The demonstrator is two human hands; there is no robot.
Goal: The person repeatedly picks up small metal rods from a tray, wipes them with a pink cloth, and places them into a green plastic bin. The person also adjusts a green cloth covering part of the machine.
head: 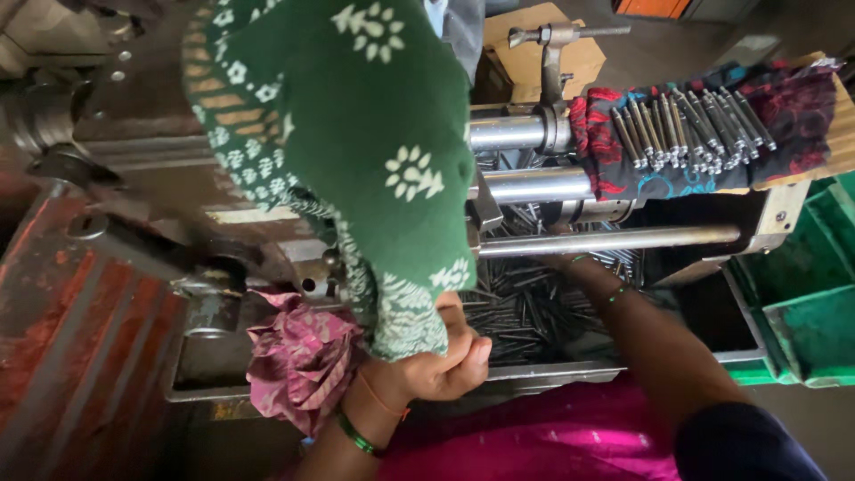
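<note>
Workshop machine bed point(98, 356), red and worn, at lower left of frame. Left hand point(436, 361) at lower centre, closed on hem of green patterned cloth point(356, 134) hanging down from top. Right hand reaching under steel bar point(614, 239) into tray of dark metal pins point(525, 307); grip hidden, cannot tell. More pins point(686, 129) laid on red-black cloth point(793, 98), upper right.

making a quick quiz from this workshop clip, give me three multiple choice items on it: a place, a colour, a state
1. Where do the sorted metal pins lie?
A on a red and black cloth
B on the floor
C in the green bin

2. What colour is the patterned cloth in front?
A yellow
B green
C grey

3. What is the left hand doing?
A lying flat and open
B gripping the cloth's edge
C holding a hammer

Answers: 1 A, pins rest in rows on that cloth. 2 B, green with white flowers. 3 B, fingers curl around the hem.
</note>
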